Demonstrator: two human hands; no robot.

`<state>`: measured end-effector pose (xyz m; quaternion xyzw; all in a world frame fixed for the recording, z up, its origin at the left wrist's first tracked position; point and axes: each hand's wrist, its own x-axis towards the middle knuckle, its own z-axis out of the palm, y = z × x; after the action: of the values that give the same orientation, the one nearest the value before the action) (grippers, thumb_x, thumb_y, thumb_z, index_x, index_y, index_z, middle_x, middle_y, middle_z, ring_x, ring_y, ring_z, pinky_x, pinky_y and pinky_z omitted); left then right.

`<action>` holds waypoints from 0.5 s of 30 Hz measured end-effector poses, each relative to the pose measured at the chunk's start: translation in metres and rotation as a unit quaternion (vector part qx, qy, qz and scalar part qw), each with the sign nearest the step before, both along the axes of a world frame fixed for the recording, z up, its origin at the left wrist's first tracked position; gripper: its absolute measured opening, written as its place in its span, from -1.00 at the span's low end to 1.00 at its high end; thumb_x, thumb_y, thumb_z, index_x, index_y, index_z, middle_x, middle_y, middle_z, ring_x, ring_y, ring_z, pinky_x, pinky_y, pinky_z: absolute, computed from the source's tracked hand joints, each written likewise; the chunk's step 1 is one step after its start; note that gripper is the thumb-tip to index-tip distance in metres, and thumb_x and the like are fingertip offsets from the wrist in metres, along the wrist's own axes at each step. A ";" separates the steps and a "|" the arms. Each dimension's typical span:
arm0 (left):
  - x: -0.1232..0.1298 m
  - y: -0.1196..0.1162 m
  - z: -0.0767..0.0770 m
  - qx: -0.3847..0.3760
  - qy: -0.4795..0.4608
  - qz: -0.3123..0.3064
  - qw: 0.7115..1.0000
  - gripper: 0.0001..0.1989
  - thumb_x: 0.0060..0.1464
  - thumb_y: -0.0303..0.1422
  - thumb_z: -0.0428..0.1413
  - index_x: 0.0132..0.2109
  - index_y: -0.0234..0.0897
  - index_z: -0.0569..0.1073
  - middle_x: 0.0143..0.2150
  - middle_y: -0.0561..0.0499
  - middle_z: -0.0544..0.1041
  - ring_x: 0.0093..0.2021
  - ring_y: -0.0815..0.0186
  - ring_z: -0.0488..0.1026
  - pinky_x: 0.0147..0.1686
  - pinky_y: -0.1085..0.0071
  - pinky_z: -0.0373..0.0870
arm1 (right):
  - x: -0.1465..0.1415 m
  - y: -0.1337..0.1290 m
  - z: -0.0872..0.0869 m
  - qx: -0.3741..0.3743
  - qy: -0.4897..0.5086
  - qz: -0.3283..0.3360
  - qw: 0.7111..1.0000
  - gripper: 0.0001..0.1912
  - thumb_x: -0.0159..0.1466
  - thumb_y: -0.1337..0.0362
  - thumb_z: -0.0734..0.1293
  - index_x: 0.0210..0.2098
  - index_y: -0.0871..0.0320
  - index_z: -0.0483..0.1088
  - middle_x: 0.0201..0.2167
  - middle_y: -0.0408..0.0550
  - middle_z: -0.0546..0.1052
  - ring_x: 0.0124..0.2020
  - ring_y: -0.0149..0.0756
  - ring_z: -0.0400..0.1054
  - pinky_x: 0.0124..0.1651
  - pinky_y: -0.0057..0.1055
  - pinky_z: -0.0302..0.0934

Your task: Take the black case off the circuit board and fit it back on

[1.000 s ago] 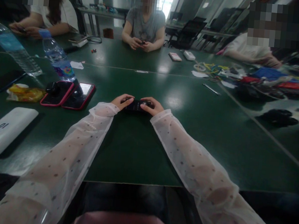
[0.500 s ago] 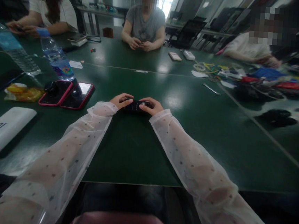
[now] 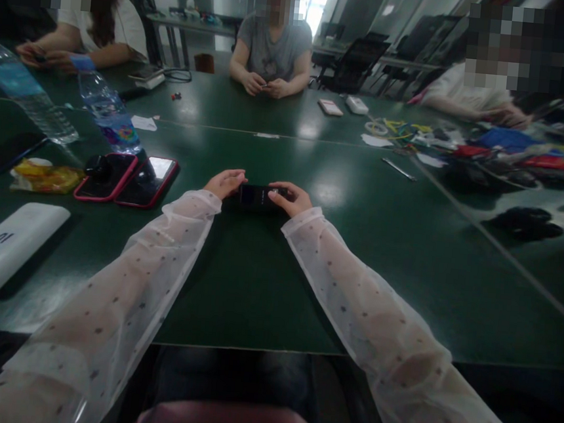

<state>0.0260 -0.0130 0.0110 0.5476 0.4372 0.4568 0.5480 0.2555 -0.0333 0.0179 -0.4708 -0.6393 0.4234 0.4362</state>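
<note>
My left fingers (image 3: 236, 175) are loosely curled at the black device's left end; the thumb was over its face a half second ago and has now lifted off. Can't tell if they touch it or how wide the gap is. My right fingers (image 3: 281, 201) pinch the right end, nearly closed, thumb on top. So the hold is now mainly right-handed, and the left end of the face shows. Black device (image 3: 255, 196) is around mid-width, well back from the near edge of the worktop (image 3: 255, 288); can't tell if it rests there.

Farther out, left: two phones in pink-red cases (image 3: 147, 183), yellow packet (image 3: 43, 176), two bottles (image 3: 112, 118). White box (image 3: 17, 241), near edge, left side. Right: thin metal tool (image 3: 399, 169).

Writing: white box reads 01, or 10 upside down. Bottle label blue-purple, brand unreadable. Tiny white marks on the device, illegible.
</note>
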 end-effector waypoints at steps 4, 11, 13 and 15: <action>0.008 -0.003 0.007 -0.154 -0.112 -0.007 0.982 -0.48 0.01 -0.08 0.26 0.04 -0.23 0.40 0.03 -0.17 0.51 -0.01 0.14 0.51 0.06 0.15 0.39 | -0.001 0.002 -0.001 0.000 0.034 -0.046 0.998 -0.44 -0.02 -0.15 0.46 -0.15 0.05 0.50 -0.20 -0.02 0.58 -0.15 -0.13 0.48 0.02 -0.06 0.35; 0.012 -0.008 0.015 -0.247 -0.154 -0.023 0.957 -0.58 0.00 -0.33 0.32 -0.01 -0.29 0.39 -0.11 -0.19 0.55 0.00 0.06 0.53 0.14 0.07 0.35 | -0.006 0.004 -0.005 -0.008 0.044 -0.049 0.998 -0.43 -0.03 -0.18 0.46 -0.16 0.06 0.48 -0.21 -0.02 0.57 -0.15 -0.14 0.47 0.01 -0.10 0.36; 0.012 -0.008 0.014 -0.248 -0.157 -0.011 0.956 -0.64 0.02 -0.34 0.31 -0.05 -0.30 0.41 -0.12 -0.19 0.55 0.02 0.04 0.52 0.14 0.06 0.35 | -0.008 0.006 -0.009 -0.006 0.027 -0.040 0.999 -0.42 -0.02 -0.19 0.45 -0.17 0.06 0.46 -0.22 -0.03 0.56 -0.17 -0.15 0.46 -0.02 -0.11 0.36; 0.012 -0.007 0.014 -0.241 -0.158 -0.003 0.957 -0.67 0.03 -0.32 0.30 -0.09 -0.32 0.44 -0.12 -0.21 0.54 0.04 0.02 0.50 0.14 0.05 0.37 | -0.009 0.008 -0.014 0.003 0.004 -0.030 1.000 -0.41 -0.01 -0.22 0.43 -0.16 0.06 0.44 -0.22 -0.03 0.55 -0.18 -0.15 0.45 -0.04 -0.11 0.35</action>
<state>0.0378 -0.0201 0.0245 0.3212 0.4403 0.4168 0.7275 0.2468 -0.0252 0.0037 -0.4866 -0.6243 0.4099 0.4533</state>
